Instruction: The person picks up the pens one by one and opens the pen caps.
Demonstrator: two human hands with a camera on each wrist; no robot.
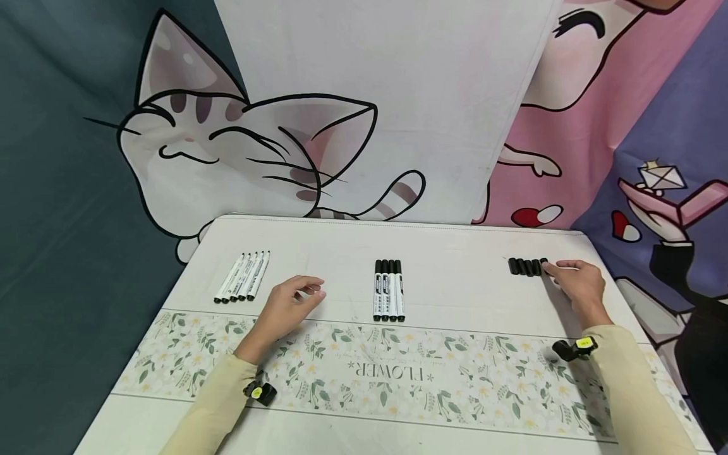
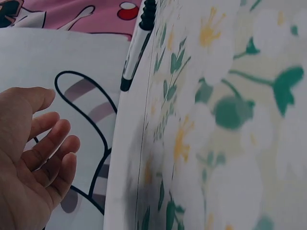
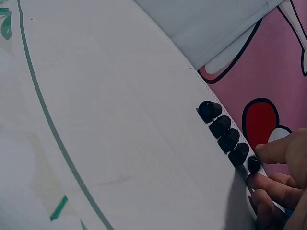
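My right hand [image 1: 581, 285] pinches a black marker cap [image 3: 254, 164] between thumb and fingers, at the right end of a short row of black caps [image 1: 523, 266]. In the right wrist view the other caps [image 3: 229, 140] lie side by side, close to the held one. My left hand [image 1: 289, 306] is over the table, fingers loosely bent and nothing in them. To its left lie several uncapped white markers [image 1: 243, 278], dark tips pointing away from me. On its right, several capped whiteboard markers [image 1: 389, 291] lie in a tight row, black caps at the far end.
A white cloth [image 1: 455, 278] covers the table, with a floral band [image 1: 398, 373] running across nearer to me. Behind the table's far edge hangs a backdrop with a cartoon cat [image 1: 227, 158]. A pink and purple printed cloth [image 1: 591, 151] hangs at the right.
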